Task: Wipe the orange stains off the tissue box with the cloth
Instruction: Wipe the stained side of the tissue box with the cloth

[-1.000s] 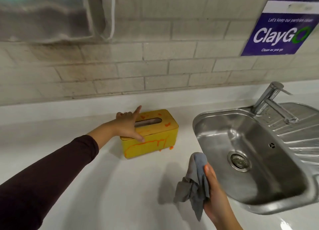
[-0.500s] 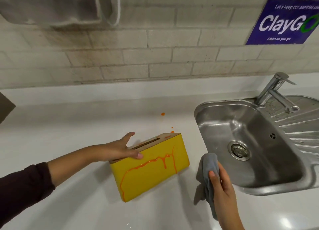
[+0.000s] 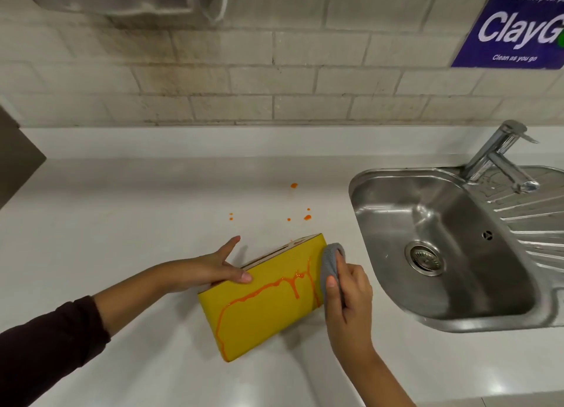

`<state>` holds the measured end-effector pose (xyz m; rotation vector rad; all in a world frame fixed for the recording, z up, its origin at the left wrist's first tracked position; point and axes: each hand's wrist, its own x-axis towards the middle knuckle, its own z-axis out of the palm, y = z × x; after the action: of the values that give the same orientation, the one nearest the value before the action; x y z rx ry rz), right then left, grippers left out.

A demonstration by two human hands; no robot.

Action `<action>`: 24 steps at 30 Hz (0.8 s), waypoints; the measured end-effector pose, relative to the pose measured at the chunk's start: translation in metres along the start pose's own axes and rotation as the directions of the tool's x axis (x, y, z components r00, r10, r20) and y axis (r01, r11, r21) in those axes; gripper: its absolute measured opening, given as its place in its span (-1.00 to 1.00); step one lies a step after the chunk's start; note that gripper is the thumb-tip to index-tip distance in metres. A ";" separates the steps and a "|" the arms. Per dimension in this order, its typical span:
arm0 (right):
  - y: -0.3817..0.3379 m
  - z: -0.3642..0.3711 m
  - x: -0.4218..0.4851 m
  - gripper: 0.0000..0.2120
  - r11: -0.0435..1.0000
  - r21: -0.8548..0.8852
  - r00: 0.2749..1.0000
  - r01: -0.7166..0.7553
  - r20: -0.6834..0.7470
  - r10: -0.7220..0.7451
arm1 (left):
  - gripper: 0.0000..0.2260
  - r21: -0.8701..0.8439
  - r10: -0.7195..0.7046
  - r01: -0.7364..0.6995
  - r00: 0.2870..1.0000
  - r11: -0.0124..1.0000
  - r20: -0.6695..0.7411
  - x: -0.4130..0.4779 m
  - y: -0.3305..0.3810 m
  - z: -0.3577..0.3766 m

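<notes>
Wall sign (image 3: 515, 25): "Clean as you go"

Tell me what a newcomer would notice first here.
The yellow tissue box, tilted on the counter with orange streaks across its side, stands out first. The left hand holds its top edge while the right hand presses a grey cloth against its right end. Orange drops lie behind it; a steel sink sits at right.

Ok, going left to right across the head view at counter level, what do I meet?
From the left: left hand → tissue box → cloth → sink → tap.
</notes>
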<state>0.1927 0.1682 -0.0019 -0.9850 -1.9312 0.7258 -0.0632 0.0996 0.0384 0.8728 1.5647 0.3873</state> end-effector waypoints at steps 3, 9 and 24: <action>-0.008 0.005 0.004 -0.56 0.997 -0.053 0.998 0.059 0.024 -0.058 | 0.38 0.032 -0.002 0.002 1.000 0.999 0.004 -0.004 0.004 0.001; -0.010 0.007 -0.002 -0.59 0.973 -0.096 0.955 0.212 0.233 -0.185 | 0.39 0.069 -0.003 0.003 1.000 0.998 0.006 -0.010 0.008 0.003; -0.012 0.008 0.013 -0.60 0.993 -0.008 0.991 0.119 0.060 -0.118 | 0.38 0.092 -0.014 0.013 1.000 0.996 0.009 -0.010 0.009 0.007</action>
<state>0.1770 0.1723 0.0092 -0.8559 -2.0294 0.6827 -0.0544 0.0965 0.0503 0.9328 1.5887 0.3033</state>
